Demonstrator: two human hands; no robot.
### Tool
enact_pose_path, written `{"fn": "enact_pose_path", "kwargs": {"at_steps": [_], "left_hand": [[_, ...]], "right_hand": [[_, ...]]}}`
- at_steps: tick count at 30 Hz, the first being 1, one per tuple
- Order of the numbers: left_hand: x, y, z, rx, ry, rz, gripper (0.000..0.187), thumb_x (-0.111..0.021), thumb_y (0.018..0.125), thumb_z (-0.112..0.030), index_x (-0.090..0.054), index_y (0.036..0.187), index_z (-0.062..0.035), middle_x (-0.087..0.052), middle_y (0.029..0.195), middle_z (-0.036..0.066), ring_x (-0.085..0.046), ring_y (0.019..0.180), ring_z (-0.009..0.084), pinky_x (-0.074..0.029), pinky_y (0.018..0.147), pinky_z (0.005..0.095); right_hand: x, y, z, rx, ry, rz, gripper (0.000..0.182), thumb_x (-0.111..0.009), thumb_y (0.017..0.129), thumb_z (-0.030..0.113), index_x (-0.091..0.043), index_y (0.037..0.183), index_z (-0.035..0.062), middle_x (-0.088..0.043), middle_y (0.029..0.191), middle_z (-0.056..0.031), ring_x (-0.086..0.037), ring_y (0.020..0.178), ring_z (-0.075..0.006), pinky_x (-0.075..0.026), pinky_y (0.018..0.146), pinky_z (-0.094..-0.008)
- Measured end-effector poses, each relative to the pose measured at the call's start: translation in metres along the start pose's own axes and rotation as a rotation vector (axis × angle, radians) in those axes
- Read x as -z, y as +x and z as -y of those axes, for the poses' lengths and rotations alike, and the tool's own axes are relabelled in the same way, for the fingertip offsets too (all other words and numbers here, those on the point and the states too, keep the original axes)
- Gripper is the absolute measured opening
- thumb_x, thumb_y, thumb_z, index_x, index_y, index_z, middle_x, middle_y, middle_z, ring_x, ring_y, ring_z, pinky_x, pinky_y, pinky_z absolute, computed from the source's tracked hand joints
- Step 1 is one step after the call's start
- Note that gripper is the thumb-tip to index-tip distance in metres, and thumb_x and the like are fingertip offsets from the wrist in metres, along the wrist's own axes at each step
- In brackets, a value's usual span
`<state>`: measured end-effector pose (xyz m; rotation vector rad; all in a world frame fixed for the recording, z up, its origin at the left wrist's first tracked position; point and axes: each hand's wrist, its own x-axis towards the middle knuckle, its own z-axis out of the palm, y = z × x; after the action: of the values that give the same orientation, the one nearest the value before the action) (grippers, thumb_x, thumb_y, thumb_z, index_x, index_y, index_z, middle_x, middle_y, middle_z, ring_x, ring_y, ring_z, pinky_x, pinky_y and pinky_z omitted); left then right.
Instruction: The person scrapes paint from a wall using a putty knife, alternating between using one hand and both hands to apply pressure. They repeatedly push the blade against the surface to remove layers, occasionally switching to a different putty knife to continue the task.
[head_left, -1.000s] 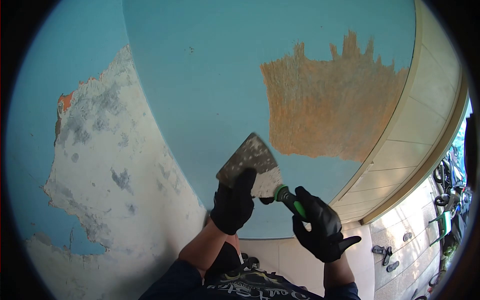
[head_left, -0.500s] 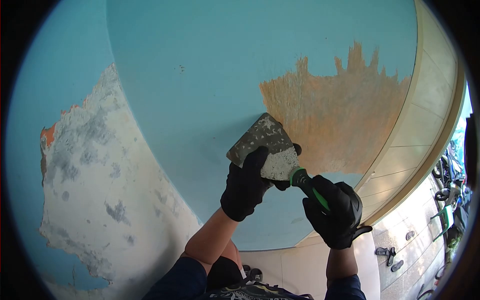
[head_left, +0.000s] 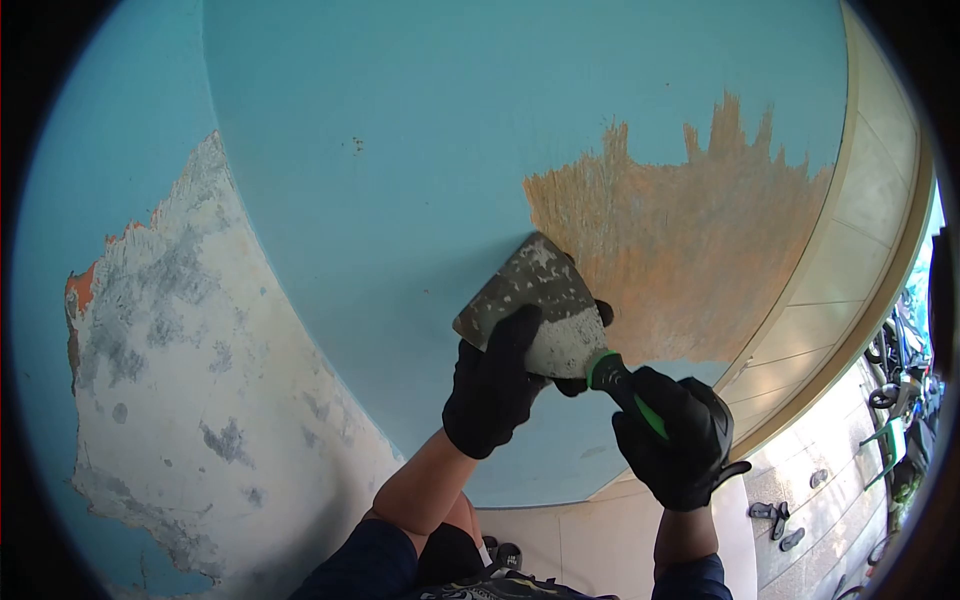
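Observation:
A wide putty knife (head_left: 568, 345) with a green-and-black handle is held in both my gloved hands, its grey blade speckled with pale residue. My right hand (head_left: 685, 440) is wrapped around the handle. My left hand (head_left: 492, 395) pinches the blade, thumb on the upper face and fingers behind it. The blade's far corner lies close over the blue wall (head_left: 390, 170), right at the left border of a scraped brown-orange patch (head_left: 700, 250). Ragged streaks run up from the top of that patch.
Further left, a whitish bare patch (head_left: 170, 350) with grey smudges breaks the blue paint. Beige tiles (head_left: 815, 325) border the wall on the right. Beyond them, sandals (head_left: 770, 516) lie on the paved ground near parked motorbikes (head_left: 890, 390) and a green chair (head_left: 890, 440).
The view has shifted slightly. My hands and the putty knife sit a little lower and further right in it, with the same grip. The scraped patch looks the same.

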<state>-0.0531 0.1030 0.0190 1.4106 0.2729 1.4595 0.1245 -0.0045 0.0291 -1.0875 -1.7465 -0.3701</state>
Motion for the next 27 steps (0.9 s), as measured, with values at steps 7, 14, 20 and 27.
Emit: {"fn": "enact_pose_path", "kwargs": {"at_steps": [7,14,20,27], "left_hand": [[0.006,0.006,-0.027,0.219,-0.350,0.062,0.045,-0.056,0.101,-0.033,-0.053,0.132,0.0004,-0.071,0.117,0.020,-0.075,0.095,0.0277,-0.060,0.063,0.0349],[0.006,-0.008,-0.009,-0.179,0.333,0.121,0.045,-0.056,0.102,-0.033,-0.053,0.132,-0.0002,-0.071,0.118,0.021,-0.075,0.095,0.0288,-0.059,0.065,0.0361],[0.001,-0.007,-0.010,0.205,-0.142,0.090,0.047,-0.056,0.101,-0.036,-0.053,0.132,-0.0003,-0.071,0.119,0.021,-0.074,0.096,0.0287,-0.059,0.065,0.0373],[0.002,-0.005,-0.015,0.246,-0.277,0.086,0.047,-0.056,0.102,-0.037,-0.053,0.132,-0.0010,-0.070,0.121,0.022,-0.074,0.098,0.0300,-0.058,0.063,0.0372]], "right_hand": [[-0.002,0.004,0.007,-0.037,0.025,0.013,0.050,-0.085,0.064,0.005,-0.071,0.111,0.0042,-0.074,0.093,-0.0138,-0.069,0.072,-0.0301,-0.055,0.067,-0.0386],[0.003,-0.003,0.007,-0.083,0.057,0.024,0.050,-0.083,0.060,-0.001,-0.071,0.109,0.0024,-0.074,0.088,-0.0142,-0.070,0.069,-0.0282,-0.055,0.064,-0.0371],[0.002,-0.006,0.003,-0.066,0.072,-0.037,0.050,-0.083,0.060,-0.001,-0.071,0.109,0.0032,-0.073,0.083,-0.0132,-0.069,0.067,-0.0285,-0.054,0.063,-0.0367],[0.006,-0.003,0.007,-0.104,0.059,0.019,0.051,-0.084,0.058,0.002,-0.072,0.108,0.0042,-0.072,0.081,-0.0123,-0.069,0.066,-0.0278,-0.054,0.062,-0.0369]]}}
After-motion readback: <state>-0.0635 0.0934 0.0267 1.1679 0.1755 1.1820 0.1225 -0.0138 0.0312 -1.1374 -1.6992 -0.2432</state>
